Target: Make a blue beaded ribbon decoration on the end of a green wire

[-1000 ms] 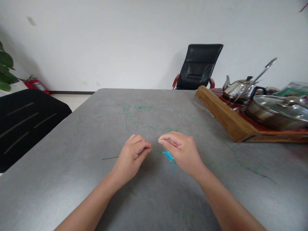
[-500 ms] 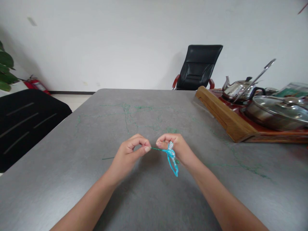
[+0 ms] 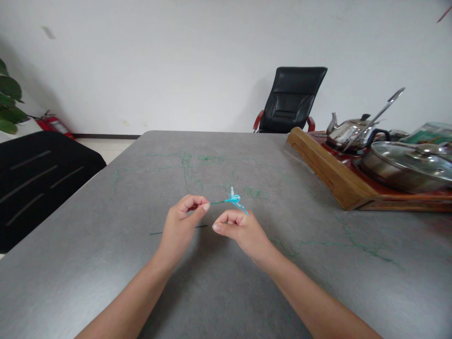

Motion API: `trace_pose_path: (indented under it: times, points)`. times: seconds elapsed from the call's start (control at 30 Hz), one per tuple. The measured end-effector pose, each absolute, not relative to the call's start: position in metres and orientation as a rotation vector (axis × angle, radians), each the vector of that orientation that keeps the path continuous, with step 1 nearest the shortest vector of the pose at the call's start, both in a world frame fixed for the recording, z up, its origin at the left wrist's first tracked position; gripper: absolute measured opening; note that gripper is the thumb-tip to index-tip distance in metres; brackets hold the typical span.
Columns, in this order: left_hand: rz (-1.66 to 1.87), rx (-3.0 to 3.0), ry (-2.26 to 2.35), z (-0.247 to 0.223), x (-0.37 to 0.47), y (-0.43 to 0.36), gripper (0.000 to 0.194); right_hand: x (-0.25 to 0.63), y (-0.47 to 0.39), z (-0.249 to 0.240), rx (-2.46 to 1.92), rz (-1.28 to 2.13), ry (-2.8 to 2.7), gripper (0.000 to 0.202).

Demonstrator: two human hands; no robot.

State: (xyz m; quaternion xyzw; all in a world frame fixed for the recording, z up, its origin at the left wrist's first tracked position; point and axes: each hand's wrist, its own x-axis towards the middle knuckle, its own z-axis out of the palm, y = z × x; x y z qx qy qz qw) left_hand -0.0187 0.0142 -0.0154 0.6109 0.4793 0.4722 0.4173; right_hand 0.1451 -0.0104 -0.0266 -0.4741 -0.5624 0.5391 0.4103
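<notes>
Left hand: pinching stem, gripped end hidden; bow: at stem's other end, detail blurred; right hand: curled narrow, contents I cannot tell.

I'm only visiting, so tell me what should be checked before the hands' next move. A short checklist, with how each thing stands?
1. Left hand gripping the green stem: ok, pinched near the stem's end.
2. Blue ornament on the stem: ok, at its far end.
3. Right hand clear of the ornament: cannot tell; they overlap in view.
4. Anything thin in the right hand's pinch: cannot tell.
5. Loose green stick near the hands: ok, on the table.
</notes>
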Motion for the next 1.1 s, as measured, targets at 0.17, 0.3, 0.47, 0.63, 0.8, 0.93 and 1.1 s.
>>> trace_pose_path:
  times: [0.17, 0.3, 0.47, 0.63, 0.8, 0.93, 1.1]
  points:
    - [1.231, 1.896, 1.316, -0.012, -0.018, 0.011, 0.010, 0.143, -0.023, -0.011, -1.218, 1.181, -1.540, 0.017]
    - [1.213, 2.224, 1.335, -0.010, -0.018, 0.008, 0.011, 0.148, -0.030, 0.004, -1.219, 0.891, -1.739, 0.019]
    - [1.113, 2.467, 1.301, -0.011, -0.018, 0.009, 0.012, 0.162, -0.027, 0.013, -1.282, 0.521, -1.868, 0.017]
    - [1.068, 2.592, 1.314, -0.010, -0.019, 0.009, 0.015, 0.175, -0.019, 0.013, -1.315, 0.439, -1.901, 0.017]
    - [0.980, 2.580, 1.241, -0.007, -0.018, 0.009, 0.017, 0.184, -0.013, 0.015, -1.303, 0.468, -1.932, 0.018]
    - [0.892, 2.441, 1.092, -0.005, -0.017, 0.009, 0.016, 0.191, -0.007, 0.012, -1.281, 0.571, -1.865, 0.017]
    - [0.804, 2.095, 0.949, 0.000, -0.015, 0.006, 0.017, 0.195, 0.003, -0.002, -1.221, 0.895, -1.694, 0.018]
